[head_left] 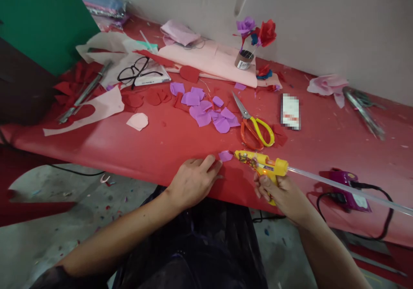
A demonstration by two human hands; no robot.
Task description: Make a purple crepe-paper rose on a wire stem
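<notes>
My right hand (277, 192) grips the handle of a yellow glue gun (264, 164), with a long clear glue stick (335, 183) sticking out of its back. The gun's nozzle points left and meets the right edge of a small purple paper petal (225, 156). At that petal's left edge, my left hand (195, 179) has its fingers drawn together on it; the fingertips are partly hidden. Just beyond lie scissors (250, 123) with one yellow and one orange handle, blades partly open. A loose pile of purple petals (203, 108) is spread left of them.
Paper flowers (258, 30) stand in a small brown pot (244, 60) by the wall. A phone (290, 111), glasses (137, 71), a pale pink petal (138, 121) and red paper pieces (155, 96) lie around. A purple power box (350, 190) with black cables sits at right.
</notes>
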